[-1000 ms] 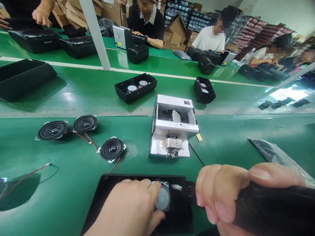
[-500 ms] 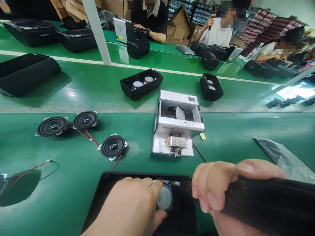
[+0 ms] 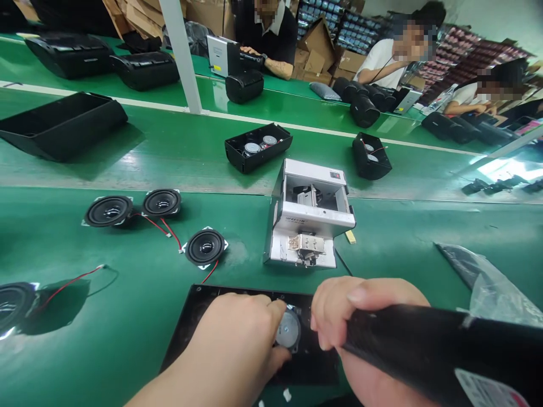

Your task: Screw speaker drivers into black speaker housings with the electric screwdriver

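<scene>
In front of me lies a black speaker panel. Face down in it sits a speaker driver, its round silver magnet showing. My left hand is closed over the driver's left side, thumb and fingers gripping its rim. Just right of it, my right hand is wrapped around a thick black electric screwdriver with a white label; its tip is hidden behind my fingers. Beyond the panel, several loose speaker drivers with red wires lie cone up on the green bench.
A white screw feeder stands beyond the panel. Plastic bags lie at the right. Black speaker housings stand on the green surface behind, some with drivers inside. Several people sit across, past a white post.
The view has shifted slightly, and a driver at the left edge now shows more. My right hand with the screwdriver has moved left, closer to the driver. My left hand keeps its grip.
</scene>
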Demonstrator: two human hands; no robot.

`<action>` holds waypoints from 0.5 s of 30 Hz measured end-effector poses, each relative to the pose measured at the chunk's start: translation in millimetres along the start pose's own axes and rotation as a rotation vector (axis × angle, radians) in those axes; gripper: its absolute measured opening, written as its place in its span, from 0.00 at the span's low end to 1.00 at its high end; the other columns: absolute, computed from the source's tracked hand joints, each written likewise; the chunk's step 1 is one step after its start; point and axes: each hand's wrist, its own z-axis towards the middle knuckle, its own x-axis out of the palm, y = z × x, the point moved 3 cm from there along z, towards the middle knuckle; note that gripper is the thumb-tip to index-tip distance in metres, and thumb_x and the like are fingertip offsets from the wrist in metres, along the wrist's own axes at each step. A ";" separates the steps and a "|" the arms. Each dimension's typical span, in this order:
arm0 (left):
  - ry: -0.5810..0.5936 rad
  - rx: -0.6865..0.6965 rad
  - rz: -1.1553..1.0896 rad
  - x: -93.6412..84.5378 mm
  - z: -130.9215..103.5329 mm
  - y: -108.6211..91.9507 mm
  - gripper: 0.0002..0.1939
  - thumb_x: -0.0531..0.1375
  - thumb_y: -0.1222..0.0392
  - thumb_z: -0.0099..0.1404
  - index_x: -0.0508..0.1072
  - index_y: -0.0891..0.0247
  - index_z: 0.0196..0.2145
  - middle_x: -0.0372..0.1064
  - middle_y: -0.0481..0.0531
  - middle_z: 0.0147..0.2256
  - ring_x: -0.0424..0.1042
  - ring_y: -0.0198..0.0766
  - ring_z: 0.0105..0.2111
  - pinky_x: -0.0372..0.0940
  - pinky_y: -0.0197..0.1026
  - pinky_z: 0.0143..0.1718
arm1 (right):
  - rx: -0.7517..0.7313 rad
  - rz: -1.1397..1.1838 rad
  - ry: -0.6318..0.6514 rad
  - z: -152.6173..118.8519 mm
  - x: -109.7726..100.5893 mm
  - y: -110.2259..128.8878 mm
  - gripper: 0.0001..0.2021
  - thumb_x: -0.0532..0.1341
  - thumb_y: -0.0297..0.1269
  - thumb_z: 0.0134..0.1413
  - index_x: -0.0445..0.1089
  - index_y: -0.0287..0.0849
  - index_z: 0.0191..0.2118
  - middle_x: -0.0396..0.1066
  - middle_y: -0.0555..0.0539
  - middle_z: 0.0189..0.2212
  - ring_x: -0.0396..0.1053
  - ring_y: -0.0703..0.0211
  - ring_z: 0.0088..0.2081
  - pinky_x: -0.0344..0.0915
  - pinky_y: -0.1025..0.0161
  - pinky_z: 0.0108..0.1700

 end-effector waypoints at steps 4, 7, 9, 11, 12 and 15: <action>-0.011 0.025 0.022 -1.7 -1.1 -2.4 0.08 0.70 0.54 0.68 0.80 0.55 0.44 0.84 0.50 0.40 0.84 0.60 0.41 0.76 0.58 0.43 | -0.089 -0.044 -0.043 -4.3 -2.9 -9.2 0.22 0.59 0.62 0.72 0.78 0.49 0.48 0.72 0.53 0.23 0.68 0.58 0.20 0.69 0.58 0.24; 0.010 0.018 0.035 -2.2 -1.8 -4.2 0.08 0.70 0.54 0.69 0.80 0.56 0.45 0.84 0.52 0.41 0.85 0.61 0.41 0.77 0.58 0.43 | -0.075 -0.057 -0.026 -8.0 -5.8 -11.3 0.24 0.58 0.66 0.70 0.79 0.51 0.48 0.74 0.52 0.24 0.69 0.56 0.20 0.71 0.56 0.25; 0.021 0.006 0.037 -2.5 -1.7 -4.4 0.08 0.69 0.55 0.70 0.80 0.57 0.45 0.84 0.52 0.42 0.85 0.61 0.42 0.77 0.58 0.43 | -0.062 -0.051 -0.023 -9.7 -5.2 -10.5 0.21 0.61 0.63 0.69 0.80 0.53 0.48 0.74 0.52 0.24 0.69 0.56 0.20 0.71 0.55 0.26; 0.010 0.005 0.036 -2.1 -1.6 -3.7 0.08 0.69 0.55 0.70 0.81 0.56 0.46 0.84 0.51 0.41 0.85 0.61 0.42 0.76 0.58 0.43 | -0.060 -0.045 -0.052 -11.0 -2.3 -8.7 0.16 0.63 0.56 0.69 0.80 0.52 0.48 0.74 0.52 0.23 0.70 0.56 0.21 0.71 0.57 0.26; 0.001 0.004 0.032 -1.5 -1.7 -2.9 0.08 0.69 0.56 0.69 0.81 0.55 0.46 0.84 0.51 0.41 0.85 0.61 0.42 0.76 0.58 0.43 | -0.065 -0.045 -0.068 -11.6 0.1 -7.5 0.13 0.64 0.53 0.70 0.80 0.52 0.48 0.74 0.53 0.23 0.70 0.57 0.21 0.71 0.57 0.26; -0.042 0.011 0.026 0.6 -3.0 -0.9 0.07 0.69 0.56 0.69 0.81 0.55 0.44 0.84 0.50 0.40 0.85 0.60 0.41 0.76 0.57 0.42 | -0.124 -0.054 -0.163 -14.0 6.9 -3.1 0.16 0.64 0.56 0.69 0.81 0.50 0.47 0.75 0.52 0.23 0.70 0.58 0.21 0.71 0.58 0.26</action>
